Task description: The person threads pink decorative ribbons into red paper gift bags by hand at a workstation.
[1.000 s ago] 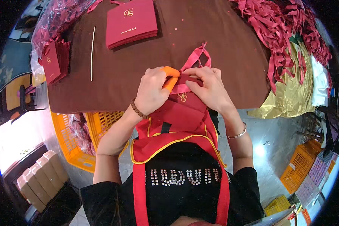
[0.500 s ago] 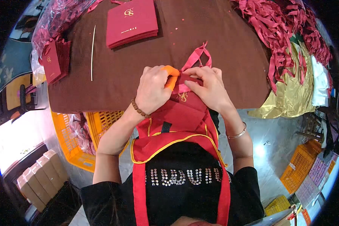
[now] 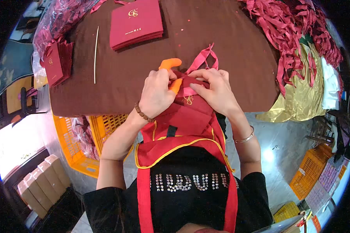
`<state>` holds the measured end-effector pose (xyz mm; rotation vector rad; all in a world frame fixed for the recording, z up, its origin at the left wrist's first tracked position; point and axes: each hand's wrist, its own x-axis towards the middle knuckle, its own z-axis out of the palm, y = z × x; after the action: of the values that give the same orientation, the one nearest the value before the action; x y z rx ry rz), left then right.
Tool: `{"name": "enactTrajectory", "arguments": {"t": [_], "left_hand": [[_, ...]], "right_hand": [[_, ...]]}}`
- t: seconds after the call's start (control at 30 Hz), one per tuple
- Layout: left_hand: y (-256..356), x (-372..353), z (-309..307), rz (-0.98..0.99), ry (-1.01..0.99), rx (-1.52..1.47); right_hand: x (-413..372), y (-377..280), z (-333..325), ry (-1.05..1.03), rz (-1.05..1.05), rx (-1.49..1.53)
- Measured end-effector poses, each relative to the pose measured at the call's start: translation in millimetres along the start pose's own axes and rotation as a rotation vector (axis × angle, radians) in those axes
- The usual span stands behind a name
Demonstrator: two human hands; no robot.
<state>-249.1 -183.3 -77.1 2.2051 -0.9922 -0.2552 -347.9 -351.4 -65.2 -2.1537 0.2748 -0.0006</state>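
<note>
At the table's near edge, a dark red paper gift bag (image 3: 188, 101) with a gold logo is held between both hands. My left hand (image 3: 157, 91) is at its upper left corner, with orange covers on thumb and index finger. The thumb lies on the bag's edge and the index finger is raised off it; the other fingers are partly hidden. My right hand (image 3: 216, 89) pinches the top edge at the right. A pink-red ribbon (image 3: 202, 60) loops out beyond the bag's top onto the table, and a strip of it crosses the bag's front.
A stack of larger red bags (image 3: 136, 23) lies on the brown-covered table (image 3: 124, 85). Left of it are a thin pale stick (image 3: 96, 54) and smaller upright bags (image 3: 58, 64). Loose ribbons (image 3: 276, 35) pile up at the right over gold wrapping (image 3: 303, 93). Orange crates (image 3: 72, 143) stand below.
My left index finger has lifted away from the bag and straightened, while the thumb stays at the edge. My right hand and the ribbon look nearly the same.
</note>
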Motion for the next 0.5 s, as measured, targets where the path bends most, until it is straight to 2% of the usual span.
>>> {"name": "enactTrajectory", "arguments": {"t": [0.13,0.27,0.33,0.5], "left_hand": [[7.8,2.0,-5.7,-0.088,0.01,0.018],[3.2,0.1,-3.2,-0.049,0.047,0.035],[1.7,-0.6,-2.5,-0.071,0.061,-0.089],[5.6,-0.8,-7.9,-0.085,0.058,-0.132]], "right_hand": [[0.0,1.7,0.4,-0.008,-0.01,-0.006],[0.7,3.0,1.0,0.001,-0.017,0.005],[0.7,2.8,0.6,0.003,-0.01,0.009],[-0.1,-0.8,0.7,0.019,0.004,0.007]]}}
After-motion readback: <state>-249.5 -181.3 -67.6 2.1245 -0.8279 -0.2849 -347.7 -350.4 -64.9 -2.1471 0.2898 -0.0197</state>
